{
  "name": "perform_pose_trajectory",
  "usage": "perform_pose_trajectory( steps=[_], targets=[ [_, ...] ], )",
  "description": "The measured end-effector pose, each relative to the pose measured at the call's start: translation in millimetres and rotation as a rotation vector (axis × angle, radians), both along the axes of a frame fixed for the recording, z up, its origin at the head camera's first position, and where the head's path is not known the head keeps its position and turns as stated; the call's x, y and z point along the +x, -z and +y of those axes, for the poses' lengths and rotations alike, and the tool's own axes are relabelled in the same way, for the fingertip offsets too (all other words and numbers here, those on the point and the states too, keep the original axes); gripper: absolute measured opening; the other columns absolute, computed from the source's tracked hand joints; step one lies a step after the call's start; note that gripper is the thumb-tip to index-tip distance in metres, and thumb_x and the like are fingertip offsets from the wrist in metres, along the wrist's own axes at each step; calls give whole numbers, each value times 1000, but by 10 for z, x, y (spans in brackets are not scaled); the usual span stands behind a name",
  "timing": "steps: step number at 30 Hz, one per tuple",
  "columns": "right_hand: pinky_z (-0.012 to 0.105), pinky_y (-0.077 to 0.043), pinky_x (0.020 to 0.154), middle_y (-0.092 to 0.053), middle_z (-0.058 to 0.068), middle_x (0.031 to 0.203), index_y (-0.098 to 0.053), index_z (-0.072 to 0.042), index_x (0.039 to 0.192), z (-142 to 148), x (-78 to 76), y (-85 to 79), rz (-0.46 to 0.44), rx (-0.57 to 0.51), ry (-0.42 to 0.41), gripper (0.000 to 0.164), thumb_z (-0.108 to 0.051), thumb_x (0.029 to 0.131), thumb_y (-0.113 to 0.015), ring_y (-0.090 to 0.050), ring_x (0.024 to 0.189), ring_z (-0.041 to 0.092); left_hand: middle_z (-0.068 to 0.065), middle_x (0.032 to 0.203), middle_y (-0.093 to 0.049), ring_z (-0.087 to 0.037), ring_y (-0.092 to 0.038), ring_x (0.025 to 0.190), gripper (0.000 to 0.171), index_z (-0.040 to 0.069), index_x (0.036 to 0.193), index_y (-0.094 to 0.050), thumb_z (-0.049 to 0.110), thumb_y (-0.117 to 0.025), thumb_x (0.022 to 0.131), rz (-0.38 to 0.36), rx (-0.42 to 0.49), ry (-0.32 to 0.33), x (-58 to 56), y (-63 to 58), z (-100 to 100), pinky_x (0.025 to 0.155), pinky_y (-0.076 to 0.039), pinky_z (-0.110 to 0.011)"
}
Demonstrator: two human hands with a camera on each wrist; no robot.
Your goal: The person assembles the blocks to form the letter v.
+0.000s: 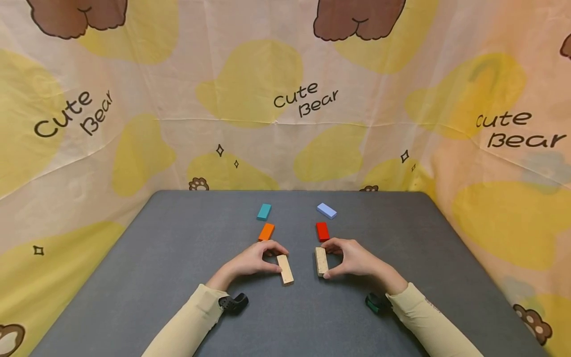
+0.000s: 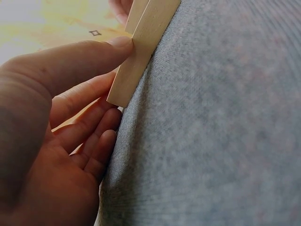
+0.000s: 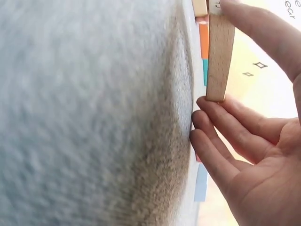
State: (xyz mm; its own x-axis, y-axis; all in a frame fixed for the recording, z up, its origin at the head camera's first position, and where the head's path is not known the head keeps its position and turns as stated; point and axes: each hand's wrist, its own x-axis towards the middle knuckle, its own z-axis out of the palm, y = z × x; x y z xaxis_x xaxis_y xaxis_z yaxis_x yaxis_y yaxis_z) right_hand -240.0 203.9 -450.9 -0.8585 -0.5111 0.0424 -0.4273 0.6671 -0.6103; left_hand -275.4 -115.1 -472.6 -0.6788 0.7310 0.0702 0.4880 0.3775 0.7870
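My left hand (image 1: 256,259) grips a plain wooden block (image 1: 285,270) near the table's middle, its thumb on the near side and a fingertip by the far end. In the left wrist view, the thumb lies against the block's face (image 2: 141,52), low over the grey cloth. Opposite it, my right hand (image 1: 352,258) holds a second plain wooden block (image 1: 321,262) between thumb and fingertips at its two ends. The right wrist view shows this block (image 3: 220,56) with the thumb at its top and fingertips at its bottom end. A gap separates the two blocks.
Behind the left hand lie an orange block (image 1: 266,232) and a teal block (image 1: 264,212). Behind the right lie a red block (image 1: 322,231) and a light blue block (image 1: 327,210). All rest on a grey-covered table (image 1: 200,218), with a bear-print curtain (image 1: 250,163) around it.
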Motion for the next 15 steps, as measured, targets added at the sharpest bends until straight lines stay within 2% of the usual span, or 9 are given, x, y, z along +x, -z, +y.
perform_pose_trajectory(
  steps=[9, 15],
  targets=[
    [36, -48, 95, -63, -4, 114, -59, -12, 121, -72, 31, 6, -5, -17, 31, 70, -46, 64, -84, -60, 104, 14, 3, 118, -63, -15, -57, 107, 40, 18, 119, -63, 26, -75, 82, 1, 20, 10, -1, 0, -10, 96, -43, -35],
    [37, -48, 95, -64, -3, 113, -59, -11, 120, -115, 54, 6, 11, -32, 33, 69, -44, 65, -85, -61, 104, 15, 6, 118, -63, -12, -56, 107, 40, 19, 119, -63, 26, -75, 82, 1, 7, -1, 3, -1, -4, 96, -43, -32]
  ],
)
